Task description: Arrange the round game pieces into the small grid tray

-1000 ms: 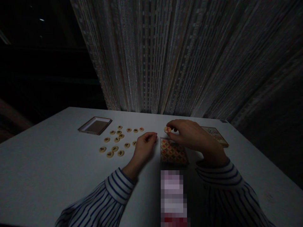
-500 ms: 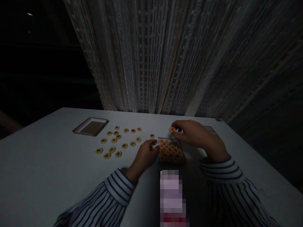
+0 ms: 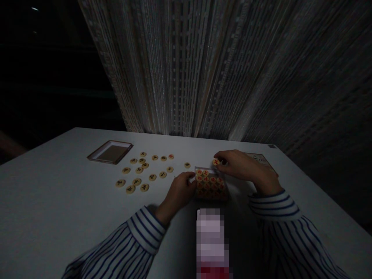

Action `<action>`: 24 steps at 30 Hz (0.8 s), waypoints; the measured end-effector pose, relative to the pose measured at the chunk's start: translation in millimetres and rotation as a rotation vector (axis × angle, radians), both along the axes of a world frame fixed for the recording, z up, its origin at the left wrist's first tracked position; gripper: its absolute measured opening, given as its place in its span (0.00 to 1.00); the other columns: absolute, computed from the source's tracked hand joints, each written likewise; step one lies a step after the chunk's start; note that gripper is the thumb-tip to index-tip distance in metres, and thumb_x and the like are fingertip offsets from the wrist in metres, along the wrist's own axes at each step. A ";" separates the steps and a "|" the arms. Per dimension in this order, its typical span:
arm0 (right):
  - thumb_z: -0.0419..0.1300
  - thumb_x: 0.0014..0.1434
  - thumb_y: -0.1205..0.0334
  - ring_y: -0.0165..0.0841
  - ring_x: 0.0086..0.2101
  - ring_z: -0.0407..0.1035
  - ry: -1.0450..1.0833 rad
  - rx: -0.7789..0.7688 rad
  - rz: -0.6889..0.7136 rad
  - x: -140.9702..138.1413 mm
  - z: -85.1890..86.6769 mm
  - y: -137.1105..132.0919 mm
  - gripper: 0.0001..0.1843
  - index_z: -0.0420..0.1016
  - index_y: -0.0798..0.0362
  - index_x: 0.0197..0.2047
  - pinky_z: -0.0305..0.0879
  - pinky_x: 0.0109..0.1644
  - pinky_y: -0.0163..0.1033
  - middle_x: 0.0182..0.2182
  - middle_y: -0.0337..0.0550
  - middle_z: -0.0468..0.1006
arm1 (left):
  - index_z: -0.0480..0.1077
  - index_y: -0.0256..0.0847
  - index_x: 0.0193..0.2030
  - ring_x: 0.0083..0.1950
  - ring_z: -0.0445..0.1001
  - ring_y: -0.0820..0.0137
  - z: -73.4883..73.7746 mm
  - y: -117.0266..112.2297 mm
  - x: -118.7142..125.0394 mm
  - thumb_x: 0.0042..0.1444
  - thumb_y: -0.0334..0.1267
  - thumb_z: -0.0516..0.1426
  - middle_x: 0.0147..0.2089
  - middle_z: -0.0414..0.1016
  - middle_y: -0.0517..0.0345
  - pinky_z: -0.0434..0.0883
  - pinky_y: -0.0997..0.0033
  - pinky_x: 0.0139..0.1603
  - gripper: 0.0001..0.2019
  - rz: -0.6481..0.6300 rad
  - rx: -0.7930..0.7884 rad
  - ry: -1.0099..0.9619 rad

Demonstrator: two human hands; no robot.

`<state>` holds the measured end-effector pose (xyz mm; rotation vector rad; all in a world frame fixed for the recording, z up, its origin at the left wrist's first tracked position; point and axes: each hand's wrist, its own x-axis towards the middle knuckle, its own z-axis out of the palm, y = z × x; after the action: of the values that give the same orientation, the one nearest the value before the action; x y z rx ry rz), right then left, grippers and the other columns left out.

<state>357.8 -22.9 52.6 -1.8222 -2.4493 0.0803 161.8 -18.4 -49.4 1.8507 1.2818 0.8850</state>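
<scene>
A round Chinese chess piece with a red character (image 3: 216,162) is pinched between the thumb and fingers of my right hand (image 3: 240,166), just above the far right corner of a box. That clear-sided box (image 3: 212,169) holds rows of red-marked pieces (image 3: 206,179), with a gap at the right of its far row. My left hand (image 3: 181,190) grips the box's left wall, its fingertips partly hidden. Left of it, loose pieces (image 3: 152,177) lie scattered, mostly black-marked. One red-marked piece (image 3: 171,156) is among them, and a single piece (image 3: 187,165) lies close to the box.
An open shallow lid or tray (image 3: 112,153) lies at the far left of the white table (image 3: 72,205). Partly behind my right hand is a flat printed card or lid (image 3: 263,161). A blurred-out object (image 3: 212,240) is nearest me. A string curtain (image 3: 180,77) hangs behind.
My right hand has shifted slightly right with the red-marked piece, which stays over the box's far edge. My left hand keeps its place at the box. The view has tilted a little.
</scene>
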 end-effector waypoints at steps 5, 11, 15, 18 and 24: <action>0.53 0.55 0.59 0.36 0.37 0.71 -0.048 -0.061 -0.026 0.8 -2.8 1.2 0.14 0.74 0.53 0.43 0.61 0.39 0.37 0.37 0.47 0.77 | 0.73 0.35 0.44 0.27 0.71 0.70 -0.8 -0.1 0.9 0.50 0.35 0.53 0.29 0.76 0.54 0.66 0.71 0.29 0.15 -0.030 -0.004 -0.011; 0.54 0.54 0.59 0.36 0.37 0.71 -0.094 -0.131 -0.058 2.6 -8.2 3.1 0.14 0.74 0.52 0.41 0.60 0.39 0.37 0.37 0.46 0.78 | 0.73 0.36 0.43 0.28 0.71 0.71 0.1 0.0 1.2 0.49 0.33 0.53 0.31 0.76 0.54 0.66 0.73 0.29 0.14 -0.043 -0.009 -0.029; 0.54 0.53 0.60 0.35 0.37 0.71 -0.088 -0.167 -0.070 2.2 -11.4 4.8 0.13 0.75 0.53 0.40 0.59 0.38 0.36 0.36 0.46 0.78 | 0.73 0.36 0.42 0.27 0.71 0.71 3.3 -0.9 1.7 0.49 0.33 0.54 0.26 0.75 0.56 0.66 0.73 0.28 0.14 -0.031 -0.036 -0.043; 0.54 0.53 0.61 0.36 0.37 0.71 -0.108 -0.184 -0.081 0.2 -13.3 5.2 0.12 0.75 0.53 0.39 0.59 0.37 0.36 0.36 0.47 0.78 | 0.73 0.36 0.42 0.26 0.70 0.71 4.3 -1.2 2.0 0.49 0.32 0.54 0.25 0.74 0.58 0.66 0.74 0.28 0.14 -0.021 -0.044 -0.052; 0.53 0.53 0.61 0.36 0.37 0.71 -0.154 -0.193 -0.074 -5.7 -16.8 5.1 0.13 0.74 0.54 0.39 0.60 0.36 0.36 0.36 0.48 0.77 | 0.73 0.35 0.42 0.25 0.70 0.71 2.8 -0.2 1.7 0.49 0.33 0.53 0.25 0.74 0.57 0.66 0.73 0.29 0.14 -0.023 -0.033 -0.045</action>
<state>352.1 -17.7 35.8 -2.0695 -2.5523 0.1837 163.5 -18.6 -46.6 1.8060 1.2384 0.8838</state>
